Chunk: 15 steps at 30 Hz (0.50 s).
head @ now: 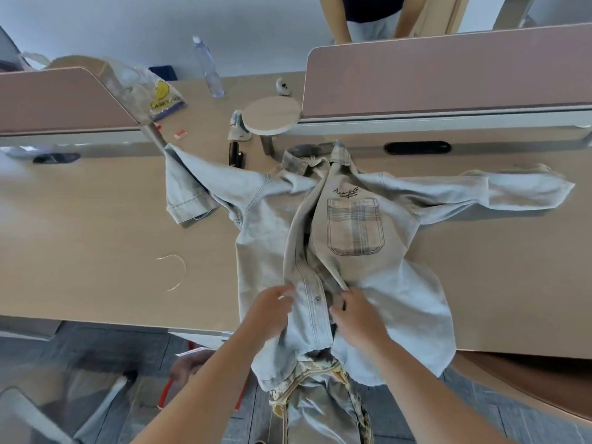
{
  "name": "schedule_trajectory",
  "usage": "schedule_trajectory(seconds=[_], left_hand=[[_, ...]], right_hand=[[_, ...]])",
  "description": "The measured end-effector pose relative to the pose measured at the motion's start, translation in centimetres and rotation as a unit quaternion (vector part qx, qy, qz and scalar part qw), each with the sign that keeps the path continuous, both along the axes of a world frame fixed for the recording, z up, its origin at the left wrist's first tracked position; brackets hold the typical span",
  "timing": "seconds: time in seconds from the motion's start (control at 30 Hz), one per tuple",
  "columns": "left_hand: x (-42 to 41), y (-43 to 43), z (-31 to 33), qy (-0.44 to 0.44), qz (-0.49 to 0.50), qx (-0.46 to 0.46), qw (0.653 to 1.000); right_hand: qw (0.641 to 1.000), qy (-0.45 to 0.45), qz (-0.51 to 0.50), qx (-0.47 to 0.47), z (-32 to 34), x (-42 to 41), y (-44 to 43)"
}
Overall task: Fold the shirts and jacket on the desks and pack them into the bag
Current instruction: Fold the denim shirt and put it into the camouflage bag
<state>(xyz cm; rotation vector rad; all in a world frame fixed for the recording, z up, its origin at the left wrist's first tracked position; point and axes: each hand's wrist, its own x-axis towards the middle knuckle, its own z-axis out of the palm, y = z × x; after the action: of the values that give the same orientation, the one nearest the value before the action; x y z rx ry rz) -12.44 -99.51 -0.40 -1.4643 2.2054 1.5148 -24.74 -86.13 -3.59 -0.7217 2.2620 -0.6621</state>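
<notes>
Jacket (362, 267) lying face up across the near edge of the desk (96, 235), hem overhanging. Left hand (272, 310) and right hand (355, 315) each pinch a front placket; these are best drawn together flat and aligned before folding the sleeves (512, 190) spread toward the far edge.

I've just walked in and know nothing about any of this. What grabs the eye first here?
A pale denim jacket lies spread on the wooden desk, sleeves flung wide, with a plaid chest pocket at centre. At its lower front, near the desk's edge, the person's left grip and right grip, both bare hands, hold the two opening edges. Behind, a clear water bottle stands at the back of the desk.
</notes>
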Motion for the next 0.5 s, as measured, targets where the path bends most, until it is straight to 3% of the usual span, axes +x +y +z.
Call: schedule_trajectory(seconds=[0.13,0.2,0.23,0.33,0.5], left_hand=[[0.2,-1.5,1.8,0.067,0.120,-0.008,0.990],[0.0,-1.6,3.2,0.066,0.096,0.008,0.993],[-0.2,-1.4,3.5,0.049,0.050,0.010,0.997],[-1.1,-0.7,4.4,-0.004,-0.041,-0.009,0.999],[-2.5,-0.2,6.1,-0.034,-0.117,-0.076,0.990]], right_hand=[[0.952,-0.142,-0.219,-0.159,3.4,-1.8,0.7],[0.925,-0.202,-0.261,-0.188,4.8,-2.8,0.6],[0.925,-0.213,-0.262,-0.172,4.9,-3.2,0.3],[0.977,-0.136,-0.149,-0.064,5.9,-3.3,0.2],[0.986,-0.106,-0.120,-0.037,7.8,-2.5,0.2]])
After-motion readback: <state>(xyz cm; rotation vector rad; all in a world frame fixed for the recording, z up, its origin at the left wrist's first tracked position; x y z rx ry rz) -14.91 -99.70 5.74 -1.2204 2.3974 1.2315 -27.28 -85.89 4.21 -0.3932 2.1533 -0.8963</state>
